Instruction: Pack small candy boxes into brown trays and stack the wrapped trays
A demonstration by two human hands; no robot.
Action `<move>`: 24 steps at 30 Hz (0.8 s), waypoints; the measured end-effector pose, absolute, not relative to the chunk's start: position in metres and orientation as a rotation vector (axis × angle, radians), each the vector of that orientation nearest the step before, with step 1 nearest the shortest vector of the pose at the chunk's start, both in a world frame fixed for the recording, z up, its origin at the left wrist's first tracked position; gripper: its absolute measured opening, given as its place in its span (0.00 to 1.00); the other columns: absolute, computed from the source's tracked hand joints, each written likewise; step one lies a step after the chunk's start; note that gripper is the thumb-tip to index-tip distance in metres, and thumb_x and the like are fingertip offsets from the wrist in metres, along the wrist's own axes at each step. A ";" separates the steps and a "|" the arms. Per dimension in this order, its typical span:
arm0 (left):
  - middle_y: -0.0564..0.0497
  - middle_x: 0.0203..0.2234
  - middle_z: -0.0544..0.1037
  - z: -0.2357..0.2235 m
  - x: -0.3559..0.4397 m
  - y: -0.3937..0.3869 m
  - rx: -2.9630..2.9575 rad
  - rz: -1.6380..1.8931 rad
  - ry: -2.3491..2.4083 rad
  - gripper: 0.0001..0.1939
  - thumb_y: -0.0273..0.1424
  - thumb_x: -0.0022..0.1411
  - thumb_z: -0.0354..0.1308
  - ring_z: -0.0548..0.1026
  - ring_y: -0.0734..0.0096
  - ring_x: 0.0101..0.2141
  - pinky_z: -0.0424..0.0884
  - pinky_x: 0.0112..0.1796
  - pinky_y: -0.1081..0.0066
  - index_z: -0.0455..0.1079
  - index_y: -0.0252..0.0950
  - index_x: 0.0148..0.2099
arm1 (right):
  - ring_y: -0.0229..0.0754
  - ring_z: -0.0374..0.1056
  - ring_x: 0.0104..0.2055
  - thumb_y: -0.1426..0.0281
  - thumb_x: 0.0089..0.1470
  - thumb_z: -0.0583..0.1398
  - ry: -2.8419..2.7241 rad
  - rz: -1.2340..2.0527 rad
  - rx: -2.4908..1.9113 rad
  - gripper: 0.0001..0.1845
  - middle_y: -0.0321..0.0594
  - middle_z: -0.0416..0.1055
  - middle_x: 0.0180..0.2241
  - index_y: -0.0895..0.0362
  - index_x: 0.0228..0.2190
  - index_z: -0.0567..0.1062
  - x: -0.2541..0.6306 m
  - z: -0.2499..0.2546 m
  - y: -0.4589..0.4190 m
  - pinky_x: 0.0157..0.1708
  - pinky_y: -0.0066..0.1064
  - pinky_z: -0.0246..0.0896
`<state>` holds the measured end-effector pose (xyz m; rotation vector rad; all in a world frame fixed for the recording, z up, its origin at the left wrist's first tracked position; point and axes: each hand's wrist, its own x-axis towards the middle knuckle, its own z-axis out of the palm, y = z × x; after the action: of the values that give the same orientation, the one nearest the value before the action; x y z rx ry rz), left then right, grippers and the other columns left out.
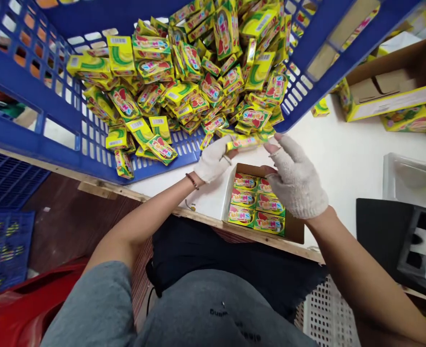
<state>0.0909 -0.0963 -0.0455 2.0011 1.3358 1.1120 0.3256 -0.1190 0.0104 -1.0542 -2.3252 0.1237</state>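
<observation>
My left hand (213, 160), in a white knit fingerless glove, pinches a small yellow printed box (245, 142) by one end and holds it level above an open cardboard carton (256, 169). My right hand (296, 176), in a matching glove, is spread beside the box's other end, with its fingertips very close to it. The thumb is near the carton's far rim. Inside the carton, yellow boxes stand packed in neat rows. A large heap of identical boxes (194, 82) lies in a tilted blue plastic crate (90, 154) just beyond my hands.
A white table surface (343, 144) ends at a wooden edge (234, 226) in front of me. To the right are a printed cardboard box (390, 82), a clear plastic tray (411, 178) and a black object (390, 236). A blue crate (3, 250) and red bag (21, 308) sit lower left.
</observation>
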 end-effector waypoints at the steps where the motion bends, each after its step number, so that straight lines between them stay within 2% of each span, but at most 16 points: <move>1: 0.40 0.53 0.81 -0.039 0.091 -0.112 2.049 1.089 1.214 0.20 0.42 0.76 0.51 0.79 0.57 0.53 0.75 0.56 0.57 0.72 0.34 0.58 | 0.61 0.72 0.60 0.74 0.61 0.58 -2.362 0.130 -1.081 0.26 0.55 0.73 0.60 0.54 0.60 0.74 0.327 0.017 -0.123 0.53 0.54 0.75; 4: 0.42 0.48 0.82 -0.025 0.084 -0.148 2.087 1.033 1.047 0.27 0.52 0.75 0.50 0.81 0.58 0.48 0.77 0.51 0.56 0.73 0.36 0.57 | 0.57 0.76 0.49 0.73 0.62 0.57 -2.505 0.275 -1.215 0.19 0.51 0.78 0.50 0.53 0.52 0.78 0.329 0.034 -0.132 0.48 0.50 0.74; 7: 0.42 0.50 0.80 -0.029 0.060 -0.150 2.080 1.131 1.193 0.29 0.55 0.75 0.47 0.80 0.57 0.48 0.77 0.51 0.55 0.71 0.38 0.59 | 0.54 0.76 0.45 0.68 0.64 0.57 -2.572 0.550 -1.372 0.15 0.48 0.79 0.46 0.52 0.50 0.77 0.338 0.038 -0.137 0.44 0.45 0.71; 11: 0.45 0.47 0.77 -0.050 0.025 -0.129 2.122 1.094 1.583 0.19 0.46 0.70 0.58 0.77 0.58 0.47 0.77 0.49 0.54 0.71 0.43 0.56 | 0.50 0.75 0.41 0.65 0.64 0.58 -2.681 1.045 -1.426 0.16 0.47 0.80 0.44 0.54 0.51 0.76 0.349 0.017 -0.141 0.43 0.40 0.69; 14: 0.44 0.50 0.75 -0.058 0.016 -0.124 2.187 0.818 1.695 0.22 0.35 0.62 0.61 0.75 0.55 0.51 0.76 0.52 0.52 0.69 0.41 0.59 | 0.47 0.74 0.40 0.67 0.64 0.58 -2.694 1.326 -1.454 0.11 0.45 0.80 0.41 0.55 0.43 0.79 0.338 -0.010 -0.147 0.41 0.35 0.66; 17: 0.37 0.59 0.70 -0.057 0.026 -0.132 2.279 0.420 1.679 0.36 0.29 0.54 0.62 0.68 0.47 0.63 0.71 0.60 0.49 0.65 0.37 0.66 | 0.46 0.71 0.37 0.68 0.61 0.61 -2.633 1.252 -1.558 0.08 0.44 0.77 0.35 0.55 0.32 0.79 0.322 -0.031 -0.158 0.38 0.34 0.62; 20: 0.34 0.66 0.65 -0.053 0.046 -0.139 2.358 0.110 1.566 0.47 0.32 0.49 0.68 0.58 0.38 0.69 0.60 0.66 0.42 0.60 0.36 0.71 | 0.45 0.68 0.36 0.70 0.60 0.62 -2.590 1.066 -1.542 0.08 0.44 0.73 0.34 0.56 0.29 0.78 0.313 -0.044 -0.169 0.37 0.35 0.59; 22: 0.33 0.66 0.64 -0.050 0.058 -0.139 2.361 0.044 1.576 0.47 0.35 0.49 0.70 0.57 0.35 0.69 0.56 0.67 0.38 0.61 0.37 0.71 | 0.43 0.66 0.36 0.71 0.62 0.61 -2.624 0.998 -1.462 0.10 0.44 0.72 0.35 0.57 0.28 0.78 0.313 -0.048 -0.172 0.37 0.35 0.57; 24: 0.34 0.63 0.67 -0.048 0.064 -0.136 2.328 0.025 1.646 0.40 0.35 0.54 0.68 0.61 0.36 0.66 0.59 0.64 0.40 0.65 0.37 0.68 | 0.43 0.65 0.36 0.72 0.64 0.60 -2.719 0.983 -1.349 0.12 0.43 0.70 0.34 0.57 0.27 0.78 0.316 -0.051 -0.171 0.38 0.35 0.57</move>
<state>0.0642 -0.1362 -0.0478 2.3278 1.6459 0.0245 0.3158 -0.1706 -0.0513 -1.3489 -2.7194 0.9829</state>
